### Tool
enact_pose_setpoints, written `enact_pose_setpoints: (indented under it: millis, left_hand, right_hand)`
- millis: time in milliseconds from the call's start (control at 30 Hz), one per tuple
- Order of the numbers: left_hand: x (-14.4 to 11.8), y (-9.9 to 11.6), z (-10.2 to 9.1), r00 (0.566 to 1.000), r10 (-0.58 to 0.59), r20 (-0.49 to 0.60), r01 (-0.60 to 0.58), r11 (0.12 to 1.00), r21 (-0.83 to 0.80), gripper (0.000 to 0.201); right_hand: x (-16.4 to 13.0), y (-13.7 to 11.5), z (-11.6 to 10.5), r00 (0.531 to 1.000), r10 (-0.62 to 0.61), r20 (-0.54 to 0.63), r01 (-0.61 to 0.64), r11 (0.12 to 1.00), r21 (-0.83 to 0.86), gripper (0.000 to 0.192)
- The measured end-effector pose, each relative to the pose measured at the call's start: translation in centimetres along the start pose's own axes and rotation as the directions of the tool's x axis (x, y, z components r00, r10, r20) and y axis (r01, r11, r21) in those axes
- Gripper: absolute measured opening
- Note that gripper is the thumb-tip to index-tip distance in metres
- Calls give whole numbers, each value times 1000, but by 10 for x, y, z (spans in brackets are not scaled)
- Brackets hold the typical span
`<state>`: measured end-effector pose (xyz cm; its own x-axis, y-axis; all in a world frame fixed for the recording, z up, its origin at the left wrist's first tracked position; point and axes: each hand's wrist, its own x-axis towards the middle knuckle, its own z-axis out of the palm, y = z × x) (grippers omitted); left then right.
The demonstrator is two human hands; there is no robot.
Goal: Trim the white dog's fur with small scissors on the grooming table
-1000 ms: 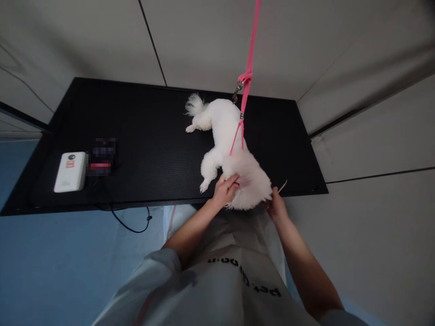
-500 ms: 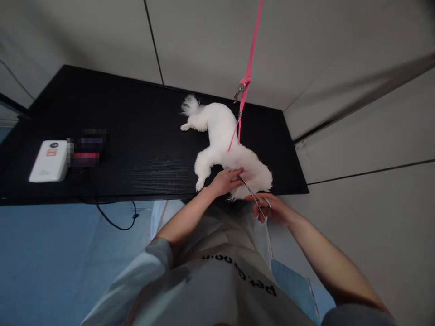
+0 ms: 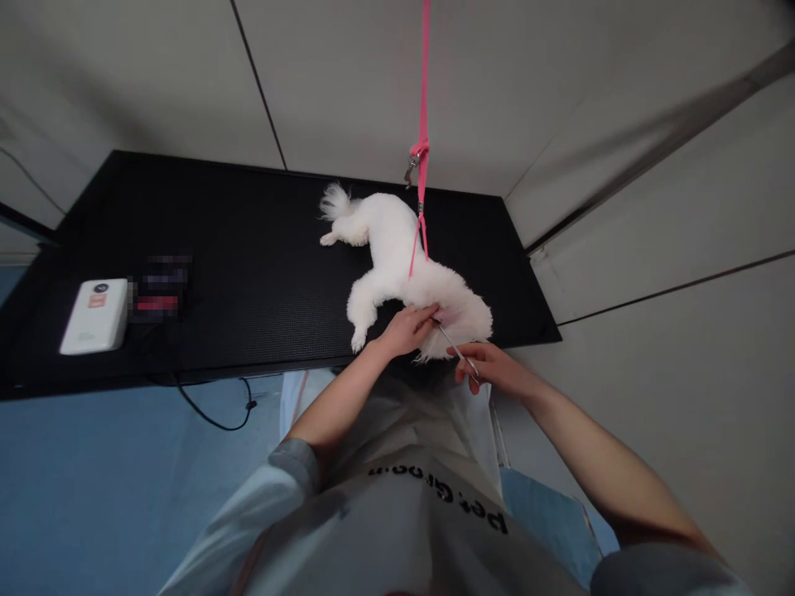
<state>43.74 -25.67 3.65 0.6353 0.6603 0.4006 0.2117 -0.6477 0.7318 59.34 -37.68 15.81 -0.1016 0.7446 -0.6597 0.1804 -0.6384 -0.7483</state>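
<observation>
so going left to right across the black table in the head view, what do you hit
white box → blurred dark item → black cable hanging off the front edge → white dog → left hand → scissors → right hand

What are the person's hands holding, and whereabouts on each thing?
The right hand holds thin metal scissors by the handle end; the left hand grips the white dog at its head fur.
</observation>
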Motion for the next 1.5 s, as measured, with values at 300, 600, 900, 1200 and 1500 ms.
enact_pose_setpoints:
  millis: [300,600,900,1200,1500]
  left_hand:
    - [5,2,13,1000,-15,-22,15,1000,21,39]
    - [8,7,20,998,-25,-52,26,999,20,37]
    - [8,8,25,996,-41,-76,43,998,35,37]
    - [9,14,23,996,-66,-57,68,997,47,38]
    - [8,14,15,997,-56,-51,58,997,44,39]
  right_hand:
    - [-5,5,-3,998,-22,-61,24,999,31,47]
    - [-1,25,-4,992,-126,-21,125,991,-46,30]
    - [3,25,1,990,-113,-83,111,993,-33,24]
    - [-11,29,5,981,-155,-113,150,988,-47,38]
    - [-8,22,6,987,-107,-117,107,994,-7,35]
